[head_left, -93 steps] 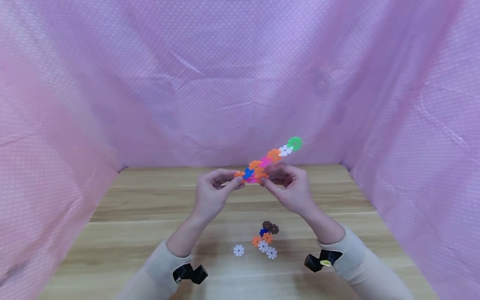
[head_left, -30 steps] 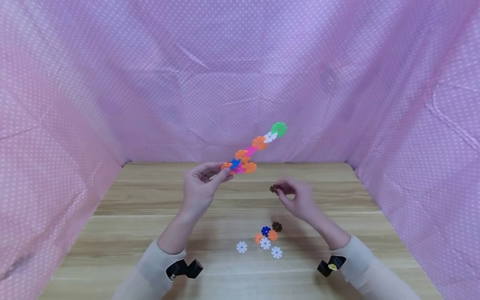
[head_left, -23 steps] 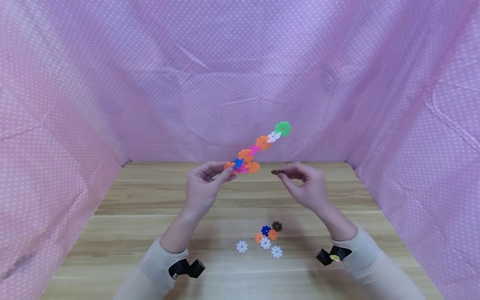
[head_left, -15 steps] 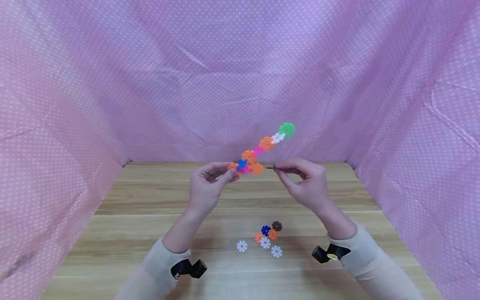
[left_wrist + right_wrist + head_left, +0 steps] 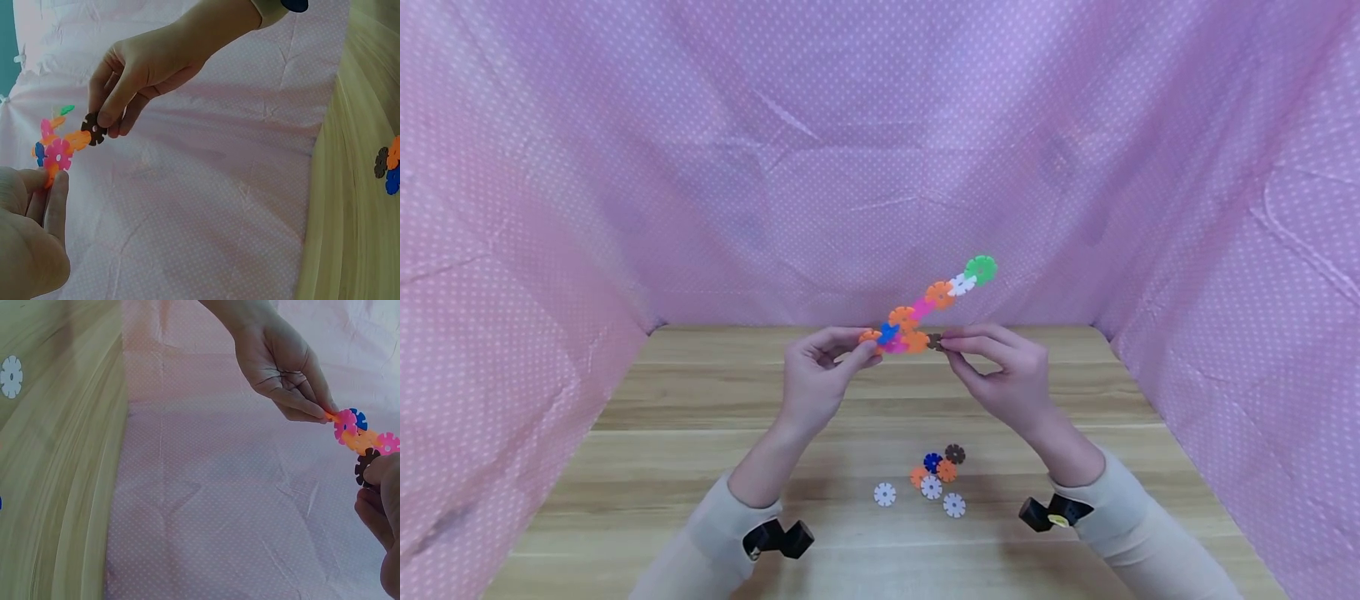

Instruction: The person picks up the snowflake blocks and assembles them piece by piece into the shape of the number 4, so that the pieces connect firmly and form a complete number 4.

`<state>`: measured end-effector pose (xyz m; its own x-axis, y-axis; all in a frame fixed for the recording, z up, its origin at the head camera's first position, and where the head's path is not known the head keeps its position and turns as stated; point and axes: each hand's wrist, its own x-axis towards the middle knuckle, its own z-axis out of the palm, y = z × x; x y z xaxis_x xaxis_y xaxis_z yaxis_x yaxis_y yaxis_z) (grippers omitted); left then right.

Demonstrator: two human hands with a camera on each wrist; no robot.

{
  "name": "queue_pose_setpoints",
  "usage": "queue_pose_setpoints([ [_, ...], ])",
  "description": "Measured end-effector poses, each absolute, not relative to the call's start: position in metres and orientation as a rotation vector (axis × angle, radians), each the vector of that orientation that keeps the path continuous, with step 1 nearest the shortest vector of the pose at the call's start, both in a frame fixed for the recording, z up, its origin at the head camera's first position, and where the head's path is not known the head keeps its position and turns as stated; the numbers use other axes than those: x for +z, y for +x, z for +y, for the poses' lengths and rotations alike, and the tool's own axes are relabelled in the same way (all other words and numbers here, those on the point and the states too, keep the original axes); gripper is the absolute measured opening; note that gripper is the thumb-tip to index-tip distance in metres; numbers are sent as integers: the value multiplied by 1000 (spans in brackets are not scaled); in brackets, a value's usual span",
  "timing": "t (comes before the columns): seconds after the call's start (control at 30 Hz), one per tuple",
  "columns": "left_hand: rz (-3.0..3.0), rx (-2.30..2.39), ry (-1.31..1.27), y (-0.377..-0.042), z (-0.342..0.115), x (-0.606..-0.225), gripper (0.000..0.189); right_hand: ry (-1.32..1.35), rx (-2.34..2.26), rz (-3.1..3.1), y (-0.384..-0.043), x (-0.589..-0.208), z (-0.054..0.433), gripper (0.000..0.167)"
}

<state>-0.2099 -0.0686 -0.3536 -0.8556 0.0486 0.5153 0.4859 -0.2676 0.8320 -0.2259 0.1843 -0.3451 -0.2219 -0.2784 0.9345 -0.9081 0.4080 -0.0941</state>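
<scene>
My left hand (image 5: 815, 382) pinches an orange slotted disc at the lower left end of a chain of interlocking snowflake discs. The chain has blue (image 5: 889, 333), pink, orange (image 5: 940, 294) and white discs, and slants up to a green disc (image 5: 981, 269). My right hand (image 5: 1011, 373) pinches a brown snowflake disc (image 5: 92, 129) between thumb and fingers. That brown disc meets the edge of the orange disc (image 5: 915, 342) at the chain's lower right; whether their slots are interlocked, I cannot tell. Both hands are raised above the table.
Loose snowflake discs lie on the wooden table (image 5: 700, 467) below the hands: a brown disc (image 5: 955, 453), a dark blue disc (image 5: 932, 462), orange ones, and white discs (image 5: 884, 494). Pink dotted cloth (image 5: 880, 183) hangs around the back and sides.
My right hand let go of the chain, took a brown disc from the loose ones and brought it up to the chain's lower right orange disc. My left hand kept its hold.
</scene>
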Motion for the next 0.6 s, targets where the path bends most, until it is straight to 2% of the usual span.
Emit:
queue_pose_setpoints([
  [0.07, -1704, -2190, -653, -210, -68, -354, 19, 1054, 813, -1708, -225, -345, 184, 7],
  [0.2, -1730, -2171, -638, -210, -68, -355, 18, 1086, 781, -1671, -224, -343, 183, 18],
  [0.6, -1745, -2163, -611, -207, -67, -356, 16, 1130, 778, -1630, -222, -341, 183, 19],
])
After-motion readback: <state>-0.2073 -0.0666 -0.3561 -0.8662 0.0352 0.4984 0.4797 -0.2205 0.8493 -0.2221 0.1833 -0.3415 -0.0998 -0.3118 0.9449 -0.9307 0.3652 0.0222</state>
